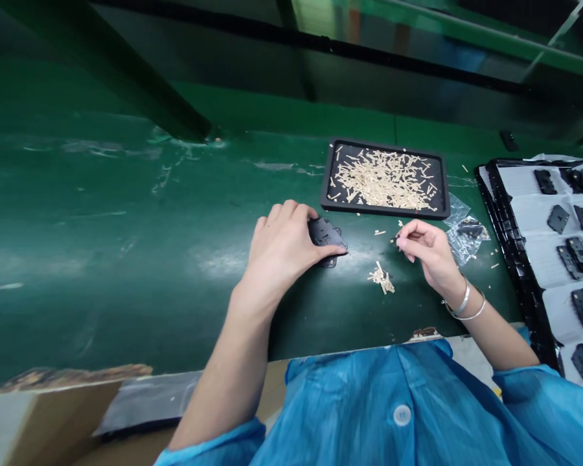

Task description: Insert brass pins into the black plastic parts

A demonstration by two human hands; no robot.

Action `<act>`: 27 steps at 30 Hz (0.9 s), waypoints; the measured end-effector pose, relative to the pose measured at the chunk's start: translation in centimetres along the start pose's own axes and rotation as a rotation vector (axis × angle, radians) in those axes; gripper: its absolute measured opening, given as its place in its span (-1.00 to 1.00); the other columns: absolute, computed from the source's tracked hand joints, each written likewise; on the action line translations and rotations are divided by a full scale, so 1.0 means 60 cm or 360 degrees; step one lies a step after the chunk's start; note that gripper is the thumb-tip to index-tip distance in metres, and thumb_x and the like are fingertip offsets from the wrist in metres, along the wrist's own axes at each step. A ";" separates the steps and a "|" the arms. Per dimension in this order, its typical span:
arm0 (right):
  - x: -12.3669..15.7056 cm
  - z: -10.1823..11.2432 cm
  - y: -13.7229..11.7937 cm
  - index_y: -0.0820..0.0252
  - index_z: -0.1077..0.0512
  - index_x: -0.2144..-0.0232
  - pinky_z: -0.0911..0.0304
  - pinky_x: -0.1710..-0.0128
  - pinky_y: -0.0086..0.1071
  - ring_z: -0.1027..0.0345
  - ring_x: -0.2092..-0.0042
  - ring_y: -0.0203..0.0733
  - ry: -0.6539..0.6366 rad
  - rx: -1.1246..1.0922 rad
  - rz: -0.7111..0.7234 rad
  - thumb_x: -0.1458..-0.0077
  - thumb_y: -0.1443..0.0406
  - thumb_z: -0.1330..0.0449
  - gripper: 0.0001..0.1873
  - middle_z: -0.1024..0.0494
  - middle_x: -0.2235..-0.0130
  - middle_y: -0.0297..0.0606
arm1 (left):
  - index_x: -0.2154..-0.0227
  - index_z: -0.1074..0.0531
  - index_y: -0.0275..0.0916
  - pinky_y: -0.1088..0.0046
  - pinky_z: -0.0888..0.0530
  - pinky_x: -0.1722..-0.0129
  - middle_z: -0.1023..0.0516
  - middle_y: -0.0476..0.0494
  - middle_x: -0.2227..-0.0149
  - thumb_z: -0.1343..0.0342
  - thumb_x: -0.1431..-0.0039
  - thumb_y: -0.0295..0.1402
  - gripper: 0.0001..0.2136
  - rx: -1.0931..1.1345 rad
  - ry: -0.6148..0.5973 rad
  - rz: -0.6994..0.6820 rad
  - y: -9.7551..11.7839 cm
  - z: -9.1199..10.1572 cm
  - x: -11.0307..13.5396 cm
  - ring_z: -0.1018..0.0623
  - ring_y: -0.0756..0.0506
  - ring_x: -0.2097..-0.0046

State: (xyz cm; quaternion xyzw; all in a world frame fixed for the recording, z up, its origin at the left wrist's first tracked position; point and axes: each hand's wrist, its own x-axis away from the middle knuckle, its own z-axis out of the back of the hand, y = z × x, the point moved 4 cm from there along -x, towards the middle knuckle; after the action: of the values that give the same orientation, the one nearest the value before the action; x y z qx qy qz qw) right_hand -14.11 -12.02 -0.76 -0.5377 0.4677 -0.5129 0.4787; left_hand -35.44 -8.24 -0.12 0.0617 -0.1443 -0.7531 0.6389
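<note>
One hand (282,249) (left, palm down) clasps part (326,234).

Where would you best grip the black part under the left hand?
Probably pinch its right end, coming from the right: the black part lies flat on the green table, the left hand covers its left end, and only the right end shows free.

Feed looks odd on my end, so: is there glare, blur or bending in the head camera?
Head view: pale glare streaks on the green belt; left hand gripping the black part and right hand pinching a small piece are fairly sharp; cardboard box at lower left is blurred; background is dark; straight edges bow near the frame borders.
</note>
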 end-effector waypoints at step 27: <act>0.025 -0.020 -0.027 0.18 -0.38 0.55 -0.14 0.56 -0.50 -0.29 0.44 -0.36 -0.0014 0.0396 0.0148 0.08 0.36 -0.21 -0.93 -0.46 0.48 -0.36 | 0.56 -0.33 -0.25 0.62 -0.15 0.77 -0.33 0.11 0.64 -0.32 0.17 -0.44 -0.78 0.2561 -0.0235 0.0318 0.060 -0.030 0.027 -0.24 0.13 0.67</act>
State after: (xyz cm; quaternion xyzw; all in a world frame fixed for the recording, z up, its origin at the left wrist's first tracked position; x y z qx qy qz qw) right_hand -15.25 -13.35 1.02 -0.4541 0.4227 -0.5418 0.5671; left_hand -31.85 -10.60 -0.62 0.4389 -0.6880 -0.3603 0.4519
